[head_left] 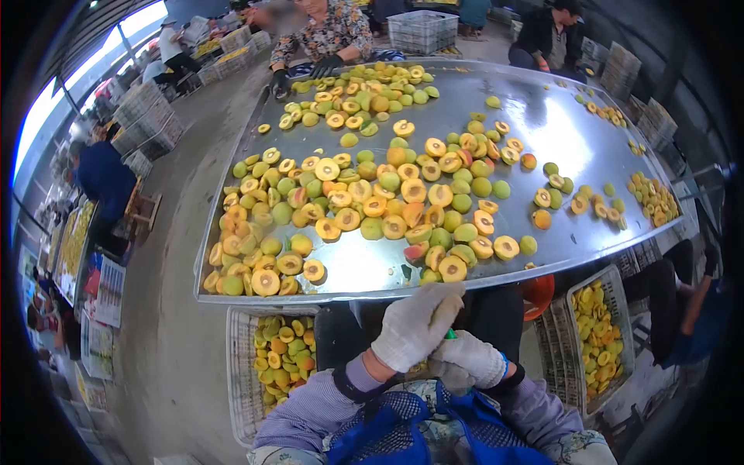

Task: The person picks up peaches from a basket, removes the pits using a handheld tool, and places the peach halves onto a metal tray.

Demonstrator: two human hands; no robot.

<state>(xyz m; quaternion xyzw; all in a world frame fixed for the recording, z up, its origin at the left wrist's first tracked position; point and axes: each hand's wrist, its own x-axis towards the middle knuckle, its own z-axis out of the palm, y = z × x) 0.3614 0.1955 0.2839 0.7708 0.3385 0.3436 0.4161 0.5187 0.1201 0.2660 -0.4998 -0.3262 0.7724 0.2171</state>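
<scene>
My left hand (415, 329), in a pale, stained work glove, is held over my lap at the near edge of the metal table (341, 297). Its fingers are curled, and what they hold, if anything, is hidden. Just below and to the right, my gloved right hand (471, 359) is closed, close against the left. A small green piece (450, 334) shows between the two gloves; its kind cannot be made out. Beyond my hands, halved yellow peaches (372, 206) lie in a broad heap on the table, many cut side up with the pit hollow showing.
A crate of peach halves (241, 372) stands by my left leg, another crate (621, 341) to the right. An orange-red container (538, 294) is partly under the table. A person in dark gloves (329, 65) works across it; another person (549, 43) sits at the far right.
</scene>
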